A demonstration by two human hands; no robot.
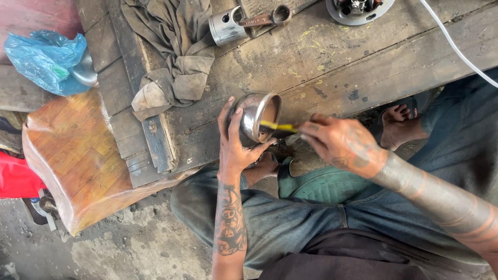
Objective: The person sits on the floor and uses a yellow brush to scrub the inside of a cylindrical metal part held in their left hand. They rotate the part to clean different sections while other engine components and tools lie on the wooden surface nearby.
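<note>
My left hand (234,150) grips metal cup (258,117) at workbench (332,67) near edge, tilted open-side; right hand (342,145) fingers pinch yellow-handled tool (277,127) inside.

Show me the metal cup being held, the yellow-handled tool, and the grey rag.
metal cup (253,115): head view, shiny outer wall.
yellow-handled tool (277,126): head view, yellow shaft.
grey rag (176,52): head view, crumpled middle.

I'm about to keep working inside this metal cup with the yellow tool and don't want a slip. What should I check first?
1. Left hand wraps the metal cup: ok.
2. Right hand grips the yellow-handled tool: ok.
3. Tool tip inside the cup's mouth: ok; where it touches, cannot tell.
4. Cup braced on the wooden bench: cannot tell.
5. Rag and piston apart from the hands: ok.
</note>
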